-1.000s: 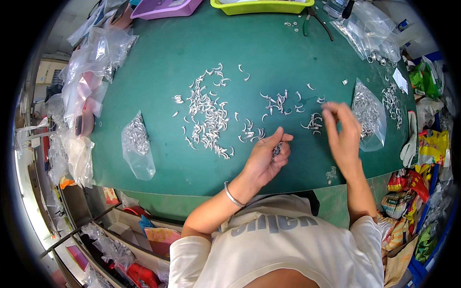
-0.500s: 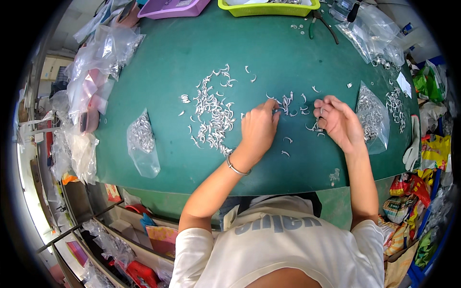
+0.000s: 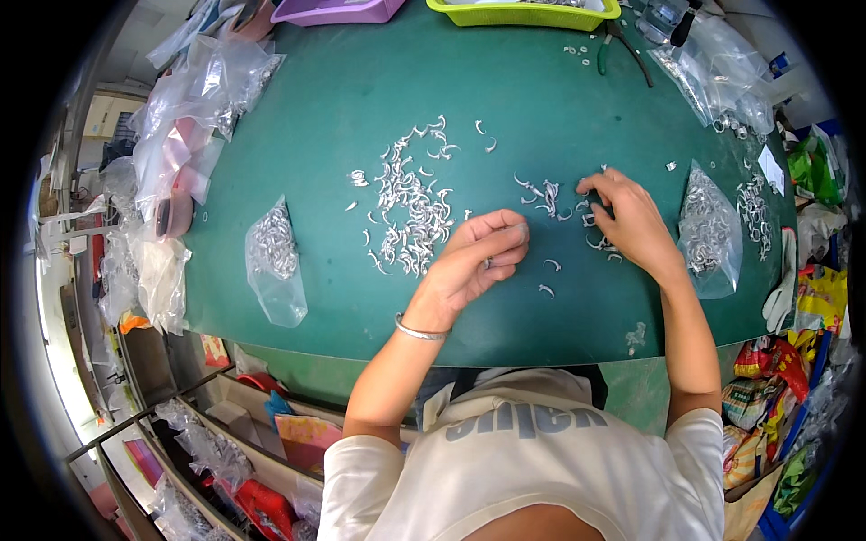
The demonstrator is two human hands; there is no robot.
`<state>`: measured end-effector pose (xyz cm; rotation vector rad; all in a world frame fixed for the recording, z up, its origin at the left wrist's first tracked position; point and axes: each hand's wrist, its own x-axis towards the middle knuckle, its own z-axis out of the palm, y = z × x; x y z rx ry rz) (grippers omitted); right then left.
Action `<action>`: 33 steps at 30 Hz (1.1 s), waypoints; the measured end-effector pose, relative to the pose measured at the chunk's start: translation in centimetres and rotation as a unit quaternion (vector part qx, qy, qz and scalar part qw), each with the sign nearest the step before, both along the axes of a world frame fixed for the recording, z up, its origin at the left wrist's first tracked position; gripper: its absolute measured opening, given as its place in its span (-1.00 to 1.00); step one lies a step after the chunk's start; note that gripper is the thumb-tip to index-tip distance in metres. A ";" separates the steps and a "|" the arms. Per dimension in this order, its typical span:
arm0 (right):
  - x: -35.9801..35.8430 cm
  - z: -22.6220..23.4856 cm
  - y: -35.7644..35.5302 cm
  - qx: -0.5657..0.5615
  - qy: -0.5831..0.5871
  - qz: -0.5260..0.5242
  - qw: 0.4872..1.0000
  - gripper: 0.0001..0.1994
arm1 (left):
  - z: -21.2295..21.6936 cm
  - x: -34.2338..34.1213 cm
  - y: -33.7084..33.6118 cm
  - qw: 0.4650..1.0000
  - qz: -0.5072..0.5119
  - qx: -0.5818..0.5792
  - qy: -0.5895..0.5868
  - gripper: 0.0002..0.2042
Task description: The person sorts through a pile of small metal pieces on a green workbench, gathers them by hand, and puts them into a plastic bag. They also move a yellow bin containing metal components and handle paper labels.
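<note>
Small curved silver metal pieces lie in a large loose heap (image 3: 415, 212) left of centre, with a smaller cluster (image 3: 547, 194) between my hands. My left hand (image 3: 478, 257) is raised in front of the heap, palm side partly showing. Its fingers are curled closed, and a bit of silver metal (image 3: 488, 262) shows between them. Over several loose pieces right of the small cluster, my right hand (image 3: 631, 221) is bent palm down. Its thumb and forefinger stand apart; the other fingertips are partly hidden.
Clear bags of metal pieces lie at left (image 3: 273, 248) and right (image 3: 708, 225). A purple tray (image 3: 338, 11), a yellow-green tray (image 3: 523, 15) and pliers (image 3: 622, 50) are at the far edge. A white glove (image 3: 780, 284) hangs near the right edge.
My left hand has drawn back from the small cluster toward me and turned its palm more upward. My right hand has turned from palm showing to palm down over the loose pieces.
</note>
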<state>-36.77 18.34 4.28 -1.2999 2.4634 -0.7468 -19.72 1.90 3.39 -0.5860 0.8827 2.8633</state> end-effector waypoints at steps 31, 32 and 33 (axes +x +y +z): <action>0.4 -0.8 2.9 -0.023 0.090 -0.103 0.990 -0.73 | -1.2 4.9 3.7 0.770 0.047 -0.625 -0.121 -0.89; 0.4 -1.4 2.6 -0.069 0.130 -0.079 0.986 -0.73 | -1.2 4.6 4.0 0.746 0.051 -0.653 -0.123 -0.89; 0.9 -1.4 3.1 -0.032 0.101 -0.063 0.992 -0.73 | -1.1 4.4 4.1 0.720 0.054 -0.680 -0.125 -0.89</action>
